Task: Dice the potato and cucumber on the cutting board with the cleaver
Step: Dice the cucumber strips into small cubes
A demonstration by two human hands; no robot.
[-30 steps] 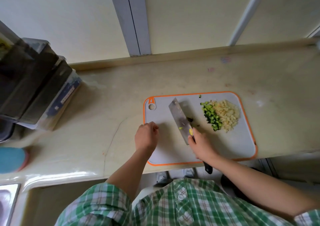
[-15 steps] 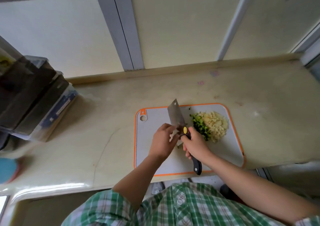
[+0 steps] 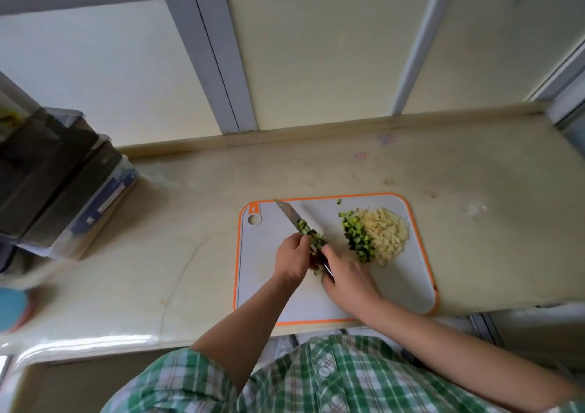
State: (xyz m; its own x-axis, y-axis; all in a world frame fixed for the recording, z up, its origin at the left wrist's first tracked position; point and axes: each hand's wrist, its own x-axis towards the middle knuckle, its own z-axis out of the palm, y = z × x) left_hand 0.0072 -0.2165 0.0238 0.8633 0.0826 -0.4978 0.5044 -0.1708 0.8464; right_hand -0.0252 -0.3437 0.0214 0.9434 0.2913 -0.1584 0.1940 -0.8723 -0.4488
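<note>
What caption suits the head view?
Right hand holds a cleaver carrying cucumber dice; left hand touches it.

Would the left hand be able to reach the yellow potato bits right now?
Probably not straight away. The cleaver, the right hand holding it and the cucumber pile all lie between the left hand and the potato bits, so it would have to reach over them.

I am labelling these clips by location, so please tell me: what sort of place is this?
Most likely a home kitchen. A pale, stone-like countertop carries an orange-rimmed cutting board with diced cucumber and diced potato piled on it, and a cleaver is held over the board.
</note>
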